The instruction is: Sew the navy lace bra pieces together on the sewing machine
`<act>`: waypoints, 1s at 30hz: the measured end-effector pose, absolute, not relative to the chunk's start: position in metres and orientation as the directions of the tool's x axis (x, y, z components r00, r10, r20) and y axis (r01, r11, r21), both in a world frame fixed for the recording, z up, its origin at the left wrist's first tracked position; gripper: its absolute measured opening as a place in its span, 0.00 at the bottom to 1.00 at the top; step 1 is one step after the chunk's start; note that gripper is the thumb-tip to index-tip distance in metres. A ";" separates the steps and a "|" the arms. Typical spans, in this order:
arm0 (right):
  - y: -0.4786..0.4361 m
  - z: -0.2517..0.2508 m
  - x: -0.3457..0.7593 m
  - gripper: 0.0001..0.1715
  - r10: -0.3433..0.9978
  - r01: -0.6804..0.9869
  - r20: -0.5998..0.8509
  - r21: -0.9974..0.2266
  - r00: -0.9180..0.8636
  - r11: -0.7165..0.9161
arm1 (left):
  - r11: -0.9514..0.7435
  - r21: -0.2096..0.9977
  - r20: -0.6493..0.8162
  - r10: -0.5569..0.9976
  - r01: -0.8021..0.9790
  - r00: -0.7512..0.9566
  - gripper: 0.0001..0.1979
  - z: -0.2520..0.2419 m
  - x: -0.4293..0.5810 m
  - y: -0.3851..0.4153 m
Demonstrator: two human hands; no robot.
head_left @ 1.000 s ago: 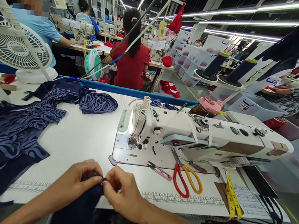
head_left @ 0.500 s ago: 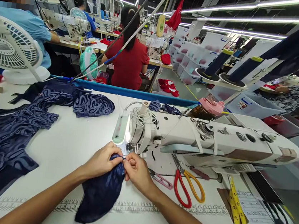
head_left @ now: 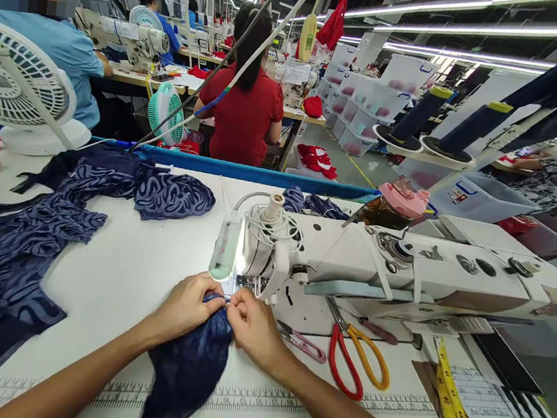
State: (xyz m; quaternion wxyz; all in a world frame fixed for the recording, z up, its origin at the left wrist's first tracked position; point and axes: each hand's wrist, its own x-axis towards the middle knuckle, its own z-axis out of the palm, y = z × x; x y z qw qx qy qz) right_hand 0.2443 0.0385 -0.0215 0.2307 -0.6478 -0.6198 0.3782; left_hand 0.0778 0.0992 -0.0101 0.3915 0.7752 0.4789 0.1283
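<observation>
Head view: the left hand (head_left: 190, 306) and right hand (head_left: 251, 323) both pinch the top edge of a dark blue fabric piece (head_left: 187, 370), fingertips nearly touching, just in front of the sewing machine (head_left: 403, 263). The fabric lies on the white table (head_left: 141, 267), reaching its near edge. Red-and-yellow scissors (head_left: 356, 359) lie to the right.

Strip lights (head_left: 480, 29), white table (head_left: 141, 267), perhaps concrete floor (head_left: 334, 158).
</observation>
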 end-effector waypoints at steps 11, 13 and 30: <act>0.028 -0.007 0.261 0.12 0.913 0.912 -0.072 -0.127 -0.400 0.390 | -0.282 0.701 -0.161 0.832 0.655 0.531 0.09 -0.020 0.069 0.091; 0.020 -0.007 0.273 0.15 0.919 0.902 0.022 -0.183 -0.393 0.390 | -0.287 0.693 -0.172 0.825 0.661 0.539 0.09 -0.021 0.069 0.092; 0.042 -0.042 0.261 0.17 0.962 0.972 0.234 -0.152 -0.141 0.179 | -0.281 0.707 -0.140 0.844 0.649 0.518 0.09 -0.023 0.070 0.091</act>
